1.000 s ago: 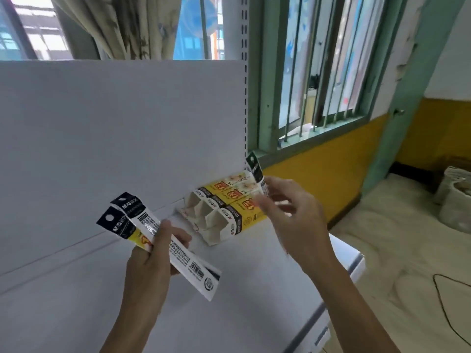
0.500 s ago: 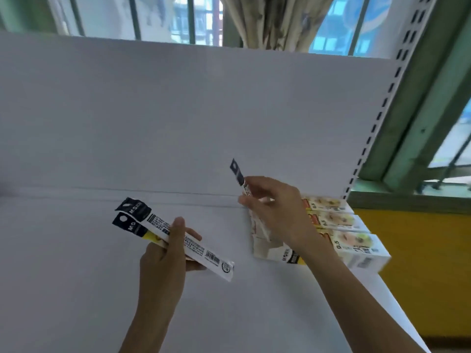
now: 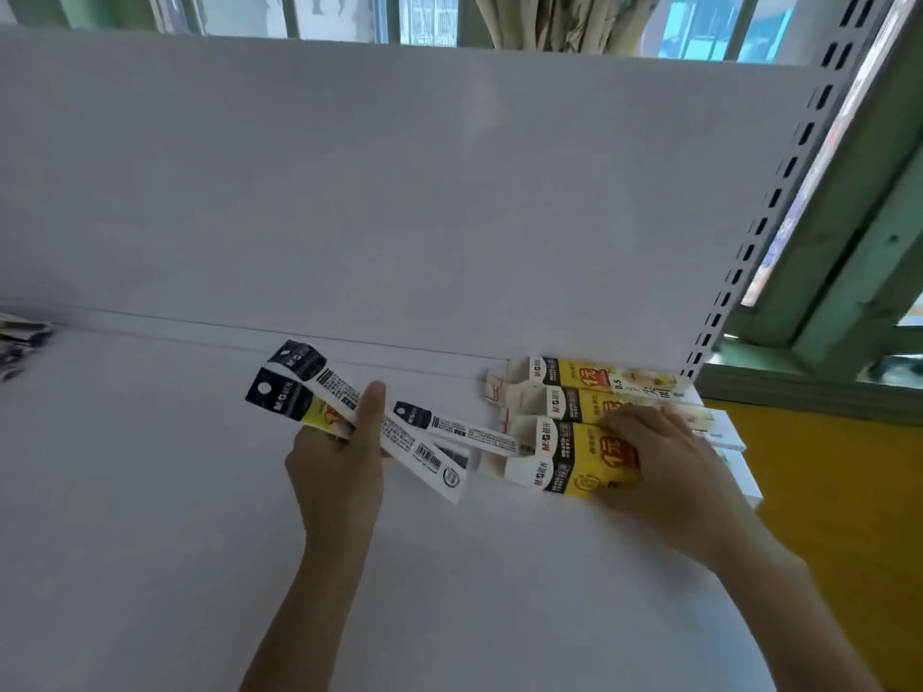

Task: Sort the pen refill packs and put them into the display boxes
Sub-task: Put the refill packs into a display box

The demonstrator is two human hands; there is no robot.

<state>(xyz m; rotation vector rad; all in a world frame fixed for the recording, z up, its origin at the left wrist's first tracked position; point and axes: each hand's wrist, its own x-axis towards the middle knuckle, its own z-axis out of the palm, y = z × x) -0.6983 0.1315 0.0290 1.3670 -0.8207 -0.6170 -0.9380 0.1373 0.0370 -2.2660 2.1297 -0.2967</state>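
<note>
My left hand (image 3: 339,472) grips two pen refill packs fanned out: a long white pack with a black header (image 3: 399,437) and a yellow one (image 3: 289,402) under it. Three yellow and white display boxes lie side by side at the shelf's right end: far (image 3: 599,379), middle (image 3: 564,404), near (image 3: 559,457). A third refill pack (image 3: 459,432) lies with its lower end in the near box's open mouth and its black header sticking out to the left. My right hand (image 3: 664,457) lies over the near box, fingers on top and thumb at its near side.
The white shelf board (image 3: 150,541) runs left, backed by a white panel (image 3: 349,192). A slotted upright (image 3: 779,192) stands at the right, with a green window frame (image 3: 849,292) beyond. A few dark packets (image 3: 17,342) lie at the far left edge.
My right hand has lowered the third pack into the near box, let it go and settled on the box. The left hand keeps its two packs. The view moved closer.
</note>
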